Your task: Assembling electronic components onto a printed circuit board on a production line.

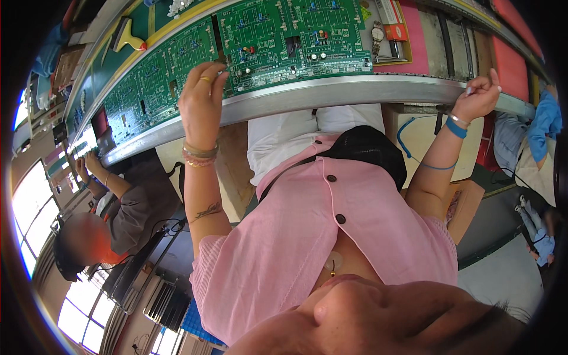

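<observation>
My left hand (201, 106), with a ring on one finger, hovers at the near edge of the green circuit boards (266, 41). Its fingers bend down and close toward the thumb; whatever may be between the tips is hidden. My right hand (478, 100) is raised over the metal rail (414, 89), to the right of the boards. One finger there stretches out, the others curl loosely, and no object shows in it. The boards lie side by side along the rail and carry small blue, red and white parts.
An open box (407, 29) with a wristwatch (377, 34) beside it stands right of the boards. A yellow-handled brush (127, 38) lies on the far left. A co-worker (130, 207) sits at the left, hands at the line. Red panels (509, 62) are at the right.
</observation>
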